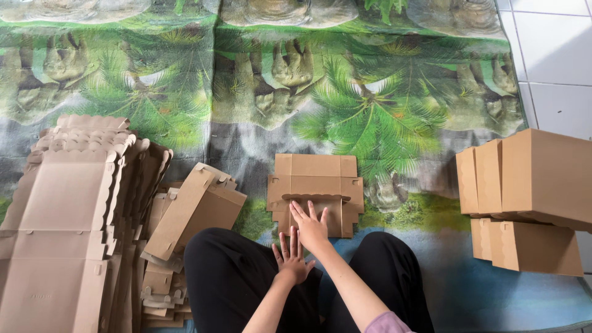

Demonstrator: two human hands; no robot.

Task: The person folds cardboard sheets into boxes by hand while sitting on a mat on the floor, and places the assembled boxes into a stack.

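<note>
Seated on a printed mat (382, 123) of green palm fronds and grey rock, knees in black trousers (228, 271) spread to either side. Directly ahead, between the knees, a flat unfolded cardboard box blank (314, 179), lying on the mat with its flaps spread out. Right hand (310, 225) pressed palm-down on the near edge of that blank, fingers (299, 211) spread and straight, gripping nothing. Left hand (291, 256) just behind and below it, also flat and splayed, closed around nothing, resting near the blank's lower edge; contact with the card cannot be told for sure. To the left, a tall stack of flat blanks (61, 228) with scalloped edges, and leaning against it a half-folded box (194, 213). To the right, well apart from the hands, several assembled brown boxes (530, 197) piled together at the mat's edge, beside white floor tiles (555, 55).
</note>
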